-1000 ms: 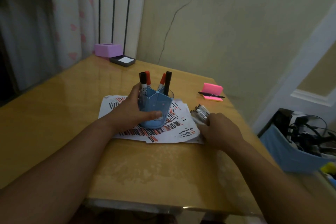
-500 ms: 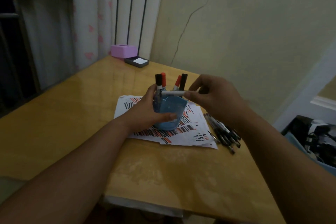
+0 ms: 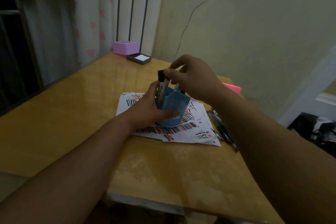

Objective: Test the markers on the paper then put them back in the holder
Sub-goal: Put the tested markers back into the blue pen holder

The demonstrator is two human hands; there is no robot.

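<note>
A blue pen holder (image 3: 174, 107) stands on white paper (image 3: 192, 132) covered with black and red test strokes. My left hand (image 3: 147, 107) grips the holder's near left side. A black-capped marker (image 3: 161, 85) stands upright in the holder's left compartment. My right hand (image 3: 192, 78) hovers over the holder's top, thumb and fingers pinching a marker that points down into it; most of that marker is hidden by the hand. Other markers in the holder are mostly hidden behind my right hand.
Several dark pens (image 3: 222, 129) lie on the wooden table (image 3: 72, 114) just right of the paper. A pink sticky-note pad (image 3: 233, 87) sits behind my right wrist. A purple box (image 3: 125, 47) and a small dark tray (image 3: 139, 58) stand at the far corner.
My right hand lifted a marker from the pens at the right, carried it over the holder and turned it from level to pointing down into it. My left hand stayed on the holder.
</note>
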